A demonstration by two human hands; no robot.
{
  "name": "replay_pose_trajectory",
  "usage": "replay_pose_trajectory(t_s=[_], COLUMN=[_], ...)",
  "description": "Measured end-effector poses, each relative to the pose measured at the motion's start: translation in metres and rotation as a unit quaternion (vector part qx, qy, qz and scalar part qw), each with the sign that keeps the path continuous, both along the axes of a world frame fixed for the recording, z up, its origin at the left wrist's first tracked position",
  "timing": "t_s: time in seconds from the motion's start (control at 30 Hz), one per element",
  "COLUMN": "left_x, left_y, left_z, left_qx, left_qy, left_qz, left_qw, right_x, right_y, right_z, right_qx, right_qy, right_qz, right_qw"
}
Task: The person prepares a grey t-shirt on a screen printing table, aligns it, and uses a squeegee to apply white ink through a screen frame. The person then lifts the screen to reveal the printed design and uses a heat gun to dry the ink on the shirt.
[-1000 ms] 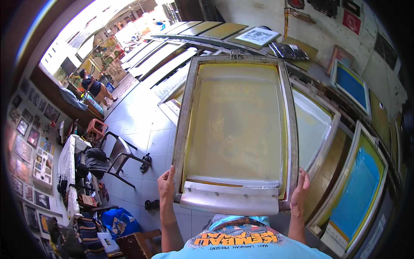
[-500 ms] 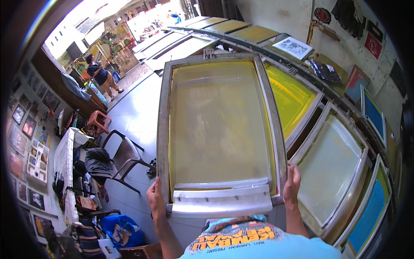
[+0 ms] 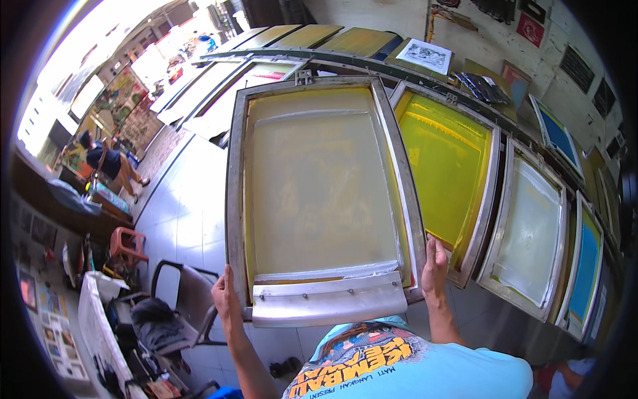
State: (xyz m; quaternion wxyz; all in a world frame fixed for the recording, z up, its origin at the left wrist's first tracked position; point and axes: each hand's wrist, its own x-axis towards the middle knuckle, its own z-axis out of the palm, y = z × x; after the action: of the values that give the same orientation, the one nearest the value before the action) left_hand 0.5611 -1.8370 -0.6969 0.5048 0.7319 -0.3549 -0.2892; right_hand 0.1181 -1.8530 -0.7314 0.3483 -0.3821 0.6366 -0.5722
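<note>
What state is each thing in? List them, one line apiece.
Held screen: gripped at both sides
Left hand: closed on the screen's left edge
Right hand: closed on its right edge
Silver strip: across its near end
Yellow screen: unheld, partly covered
Printed sheet: lying face up
Chair: upright, nobody seated
Red stool: upright

Head-worn fisheye, looking down and forward, close above framed screen (image 3: 322, 193).

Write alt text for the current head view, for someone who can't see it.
A person's left hand and right hand hold a framed printing screen by its sides, a metal strip across its near end. A yellow screen, pale screen and blue screen line up rightward.
</note>
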Motion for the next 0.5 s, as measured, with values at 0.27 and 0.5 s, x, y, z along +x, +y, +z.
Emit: replay_pose_trajectory(t_s=[0.27,0.5], left_x=[0.082,0.133], left_y=[-0.218,-0.368], left_z=[-0.009,-0.042], left_qx=[0.013,0.022], left_qy=[-0.091,-0.122], left_qz=[-0.113,-0.188], left_qw=[0.989,0.974], right_x=[0.085,0.140], right_y=[-0.109,-0.183], right_z=[-0.017,-0.021], right_qx=[0.015,0.026], right_qy=[0.001,-0.031], right_qz=[-0.114,-0.185], right_qw=[0.993,0.982])
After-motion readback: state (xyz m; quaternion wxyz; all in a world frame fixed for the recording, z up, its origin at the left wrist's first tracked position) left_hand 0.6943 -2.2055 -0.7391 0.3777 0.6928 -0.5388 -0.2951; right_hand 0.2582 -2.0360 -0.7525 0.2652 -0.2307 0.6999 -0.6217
